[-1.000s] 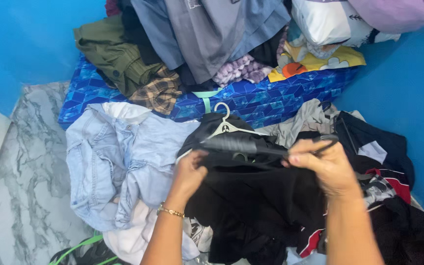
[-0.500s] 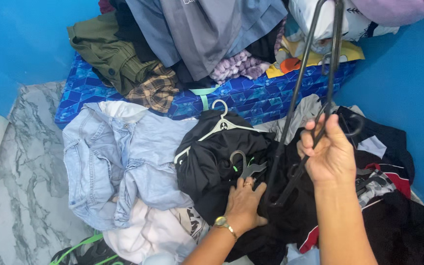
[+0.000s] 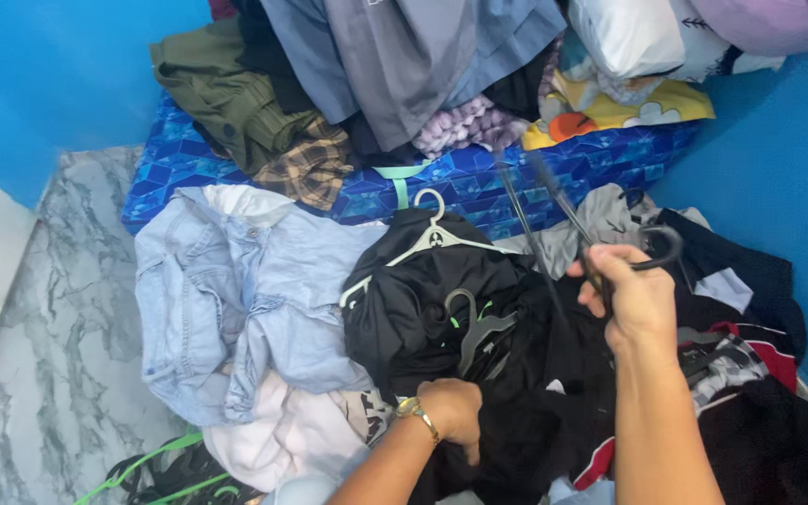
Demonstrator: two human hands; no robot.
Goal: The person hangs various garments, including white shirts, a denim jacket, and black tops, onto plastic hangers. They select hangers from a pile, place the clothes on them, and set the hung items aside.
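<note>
Hands come first, low in the view. Left hand (image 3: 451,411), with a gold bracelet at the wrist, is fisted in the black garment (image 3: 507,374) at about 6 o'clock of the heap, its fingers buried in the cloth. Right hand (image 3: 633,295) sits at 3 o'clock of that garment, closed around a thin black hanger (image 3: 563,220), whose hook curls out past the knuckles while its bars slant up toward 11 o'clock, blurred.

Between the two hands a grey hanger (image 3: 474,323) lies on the black cloth, seemingly caught in its folds. Just beyond it, at 12 o'clock, a white hanger (image 3: 432,234) rests on more dark cloth. Pale denim (image 3: 226,299) spreads at 9 o'clock and a red, black and white garment (image 3: 722,351) lies at 3 o'clock, all on the marble floor (image 3: 39,309). Farthest off, a blue patterned mattress (image 3: 479,187) bears a pile of folded clothes and a pillow (image 3: 628,33).

Judging by the grips, a hanger is being parted from the black garment. I would do this best by keeping the left fist low and firm so the cloth cannot lift, and drawing the black hanger along its own line rather than sideways, since the hook could snag the nearby fabric. The grey hanger looks tangled and likely needs the cloth slackened first.
</note>
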